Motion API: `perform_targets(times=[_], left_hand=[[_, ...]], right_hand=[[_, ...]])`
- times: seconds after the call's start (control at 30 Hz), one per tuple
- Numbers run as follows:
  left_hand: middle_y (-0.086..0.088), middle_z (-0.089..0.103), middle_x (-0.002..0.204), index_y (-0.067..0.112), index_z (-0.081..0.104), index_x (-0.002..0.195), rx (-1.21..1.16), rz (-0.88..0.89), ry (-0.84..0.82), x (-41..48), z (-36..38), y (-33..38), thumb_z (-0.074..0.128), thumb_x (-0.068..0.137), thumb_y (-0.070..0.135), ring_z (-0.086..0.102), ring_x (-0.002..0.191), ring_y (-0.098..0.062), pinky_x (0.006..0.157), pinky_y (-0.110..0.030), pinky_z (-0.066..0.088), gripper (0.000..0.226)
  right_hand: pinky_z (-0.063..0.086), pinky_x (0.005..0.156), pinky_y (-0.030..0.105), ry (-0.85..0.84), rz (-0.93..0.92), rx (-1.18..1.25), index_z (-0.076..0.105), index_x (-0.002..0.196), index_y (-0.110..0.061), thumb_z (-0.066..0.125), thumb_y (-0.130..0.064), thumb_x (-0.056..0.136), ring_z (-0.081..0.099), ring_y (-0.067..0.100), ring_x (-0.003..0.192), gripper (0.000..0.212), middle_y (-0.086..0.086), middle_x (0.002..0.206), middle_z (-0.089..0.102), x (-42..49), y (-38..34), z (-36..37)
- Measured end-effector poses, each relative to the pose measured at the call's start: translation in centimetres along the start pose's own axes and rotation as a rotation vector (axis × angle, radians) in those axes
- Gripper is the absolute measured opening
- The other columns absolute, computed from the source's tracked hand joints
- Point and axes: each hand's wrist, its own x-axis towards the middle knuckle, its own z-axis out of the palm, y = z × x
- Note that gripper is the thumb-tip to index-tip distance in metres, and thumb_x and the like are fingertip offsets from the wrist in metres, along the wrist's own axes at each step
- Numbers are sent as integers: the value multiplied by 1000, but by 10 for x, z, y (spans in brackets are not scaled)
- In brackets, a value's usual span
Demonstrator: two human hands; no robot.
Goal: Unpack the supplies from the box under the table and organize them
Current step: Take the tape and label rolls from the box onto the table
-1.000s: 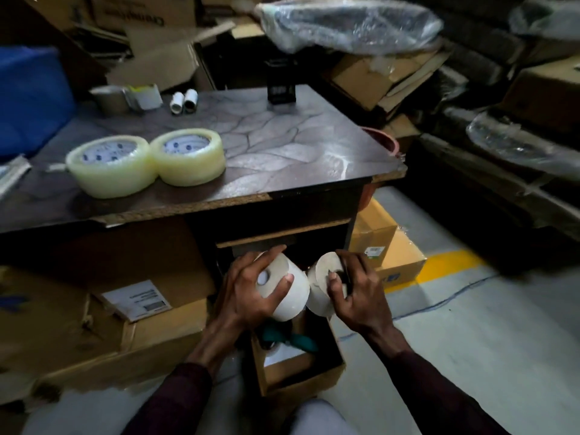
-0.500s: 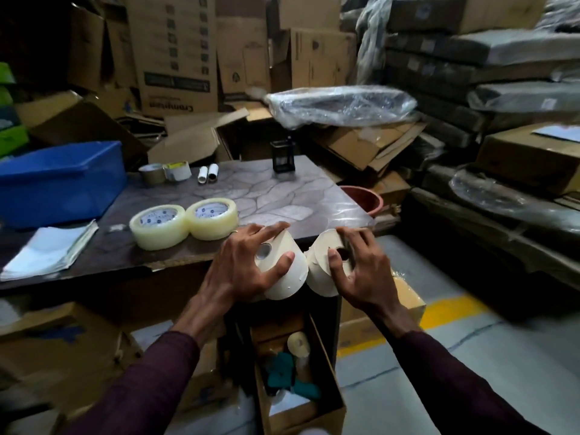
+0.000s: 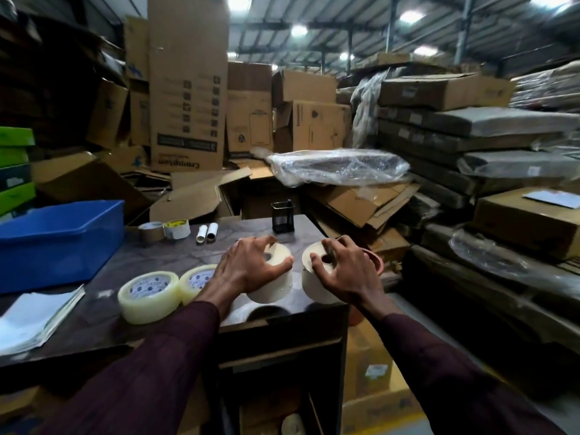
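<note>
My left hand point(image 3: 249, 268) grips a white paper roll point(image 3: 276, 287) from above, and my right hand point(image 3: 345, 271) grips a second white roll point(image 3: 317, 290). Both rolls stand upright just above or on the near right corner of the dark table point(image 3: 219, 243). Two clear tape rolls point(image 3: 149, 295) lie side by side to the left of my left hand. The open box under the table point(image 3: 282, 416) shows only partly at the bottom edge, with a pale roll inside it.
A blue plastic bin point(image 3: 59, 243) sits at the table's left, with a stack of white sheets point(image 3: 34, 318) in front. Brown and yellow tape rolls point(image 3: 164, 230), two small white tubes point(image 3: 207, 232) and a black mesh holder point(image 3: 282, 216) stand at the back. Stacked cartons surround the table.
Both hands lifted the two white rolls from below the table edge up onto the tabletop's near right corner. My view rose from the floor box to the table and the warehouse.
</note>
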Motion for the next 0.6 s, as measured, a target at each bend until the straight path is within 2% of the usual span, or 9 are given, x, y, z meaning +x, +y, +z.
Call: perform_targets(times=[0.17, 0.27, 0.37, 0.5, 0.6], left_hand=[[2, 70, 116, 30, 61, 124, 111, -33, -92, 27, 34, -21, 41, 67, 86, 64, 107, -22, 95, -42, 43, 82], [3, 68, 119, 33, 60, 125, 128, -47, -149, 34, 46, -34, 44, 73, 82, 60, 114, -24, 99, -46, 31, 73], [3, 65, 126, 36, 57, 127, 129, -43, -192, 41, 52, -43, 41, 76, 81, 55, 121, -26, 101, -49, 27, 69], [-2, 49, 144, 41, 44, 141, 139, -43, -331, 46, 55, -46, 32, 81, 82, 41, 134, -28, 108, -53, 21, 73], [-4, 41, 150, 39, 31, 148, 176, -42, -391, 46, 54, -43, 17, 84, 81, 34, 139, -29, 111, -54, 17, 77]], right_hand=[[55, 74, 43, -66, 87, -45, 65, 107, -22, 38, -73, 85, 66, 29, 90, 62, 1, 103, 57, 24, 29, 30], [55, 78, 43, -85, 110, -19, 67, 107, -22, 39, -73, 87, 65, 30, 93, 62, 3, 103, 59, 35, 38, 43], [54, 82, 43, -149, 90, 12, 69, 107, -23, 38, -75, 85, 65, 28, 97, 65, 4, 105, 62, 49, 44, 53], [51, 93, 42, -280, 90, 66, 66, 122, -24, 42, -72, 87, 61, 24, 112, 64, 5, 119, 62, 62, 46, 61], [47, 102, 43, -373, 105, 88, 58, 134, -27, 41, -73, 88, 55, 23, 125, 67, 3, 137, 57, 66, 46, 60]])
